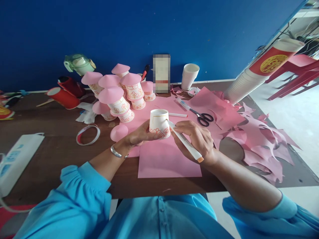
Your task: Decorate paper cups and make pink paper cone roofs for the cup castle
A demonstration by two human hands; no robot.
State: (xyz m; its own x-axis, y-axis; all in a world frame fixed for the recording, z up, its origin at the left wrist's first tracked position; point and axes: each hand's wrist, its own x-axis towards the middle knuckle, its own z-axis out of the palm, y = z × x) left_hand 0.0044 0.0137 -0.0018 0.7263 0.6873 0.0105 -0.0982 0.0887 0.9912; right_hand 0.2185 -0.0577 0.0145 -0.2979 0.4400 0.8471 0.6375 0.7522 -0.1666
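My left hand [138, 136] holds an upturned white paper cup [159, 123] with orange flower drawings along its lower edge. My right hand [196, 138] grips a white marker [185, 142], its tip touching the cup's right side. Both hands hover over a pink paper sheet [166, 159] on the brown table [57, 146]. A pink paper cone [118, 131] lies just left of my left hand.
Decorated cups with pink cone tops [119, 96] cluster behind. Black scissors [203, 118], a glue stick [183, 104] and a marker cap [177, 115] lie on pink paper. Pink scraps [264, 146] spread right. White cup stacks [189, 76], a long cup sleeve [261, 71], a tape roll [87, 134].
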